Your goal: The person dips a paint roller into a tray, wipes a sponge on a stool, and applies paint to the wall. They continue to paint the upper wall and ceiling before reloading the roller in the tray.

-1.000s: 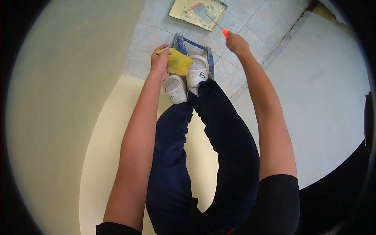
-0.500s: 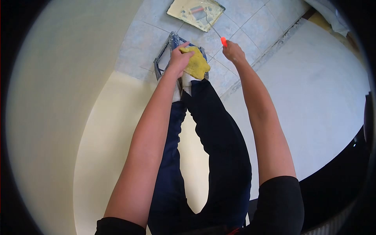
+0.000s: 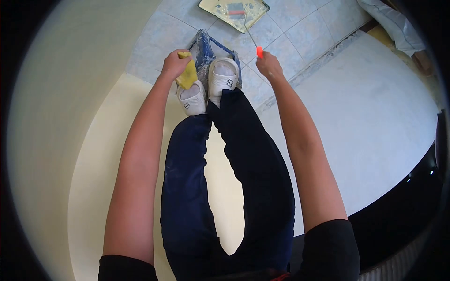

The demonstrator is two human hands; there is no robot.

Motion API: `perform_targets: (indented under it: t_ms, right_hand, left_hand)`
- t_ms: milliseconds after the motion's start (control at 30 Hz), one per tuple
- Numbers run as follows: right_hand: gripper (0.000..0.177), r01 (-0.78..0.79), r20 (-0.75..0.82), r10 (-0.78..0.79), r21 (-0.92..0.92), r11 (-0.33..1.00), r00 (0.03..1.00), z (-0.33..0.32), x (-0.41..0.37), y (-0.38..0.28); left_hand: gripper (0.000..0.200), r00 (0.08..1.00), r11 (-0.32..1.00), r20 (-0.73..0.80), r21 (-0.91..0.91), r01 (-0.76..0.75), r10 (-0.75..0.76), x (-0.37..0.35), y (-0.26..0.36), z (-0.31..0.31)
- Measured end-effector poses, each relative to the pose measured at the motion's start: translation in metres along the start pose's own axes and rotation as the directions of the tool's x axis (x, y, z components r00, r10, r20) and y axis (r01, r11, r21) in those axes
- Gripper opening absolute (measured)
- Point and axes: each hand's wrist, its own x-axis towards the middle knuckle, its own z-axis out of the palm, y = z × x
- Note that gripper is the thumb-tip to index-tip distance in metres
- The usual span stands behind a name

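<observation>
My left hand (image 3: 174, 64) is closed around the edge of a yellow cloth (image 3: 188, 77), which hangs beside my left shoe (image 3: 193, 100). In my right hand (image 3: 270, 66) is the orange handle of a paint roller (image 3: 259, 52). Its thin metal rod runs up to the roller head, which rests in a paint tray (image 3: 216, 17) smeared with pale yellow paint. Both my feet, in white slip-on shoes, stand on a blue, paint-spattered step stool (image 3: 202, 49); part of the stool is hidden under them.
Light blue floor tiles (image 3: 293, 51) surround the stool and tray. A cream wall (image 3: 56, 117) rises close on my left. On the right is a pale grey-white surface (image 3: 356, 117) with a rough edge. Plastic sheeting (image 3: 396, 23) lies at the upper right.
My left hand has moved left with the yellow cloth, from over the stool to beside my left shoe, uncovering both shoes. My right hand has shifted slightly left and down with the roller.
</observation>
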Motion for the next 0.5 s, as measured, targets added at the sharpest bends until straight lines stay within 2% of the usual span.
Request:
perform_targets:
  t_ms: [67,133,200,267,300,367,400,467,500]
  right_hand:
    - [0.036,0.001,-0.009,-0.001,0.007,1.0,1.0,-0.009,0.014,-0.025]
    - [0.035,-0.01,0.051,0.005,0.098,0.995,0.999,-0.009,0.026,-0.036]
    - [0.034,0.006,0.049,-0.012,0.106,0.994,0.999,0.004,0.02,-0.027]
    - [0.035,-0.044,0.101,0.039,0.053,0.998,0.994,0.017,0.012,-0.014]
    - [0.035,-0.043,0.079,0.037,0.071,0.997,0.996,0.024,0.0,-0.003]
    - [0.035,-0.039,0.048,0.034,0.093,0.995,0.998,0.019,-0.012,0.006]
    - [0.035,-0.048,0.059,0.042,0.113,0.992,0.997,0.013,-0.013,0.006]
    - [0.035,-0.057,0.075,0.047,0.143,0.988,0.996,0.006,-0.006,-0.005]
    - [0.035,-0.035,0.061,0.025,0.171,0.985,0.998,0.001,0.001,-0.01]
  left_hand:
    - [0.047,0.997,0.996,-0.075,0.084,0.005,0.002,-0.011,-0.003,-0.001]
    - [0.045,0.997,0.997,-0.081,0.08,0.014,-0.008,-0.025,-0.003,0.006]
    - [0.044,0.996,0.997,-0.085,0.071,0.016,-0.01,-0.038,-0.01,0.01]
    - [0.044,0.999,0.974,-0.01,-0.222,0.031,-0.034,-0.039,-0.018,0.015]
    - [0.044,1.0,0.972,-0.013,-0.233,0.021,-0.025,-0.041,-0.019,0.014]
    - [0.037,0.982,0.857,0.095,-0.478,0.19,-0.165,-0.045,-0.017,0.009]
    - [0.037,0.983,0.859,0.089,-0.477,0.183,-0.16,-0.047,-0.018,0.007]
    - [0.035,0.971,0.737,0.089,-0.637,0.225,-0.22,-0.047,-0.021,0.002]
    - [0.035,0.97,0.739,0.093,-0.632,0.232,-0.224,-0.049,-0.019,0.0]
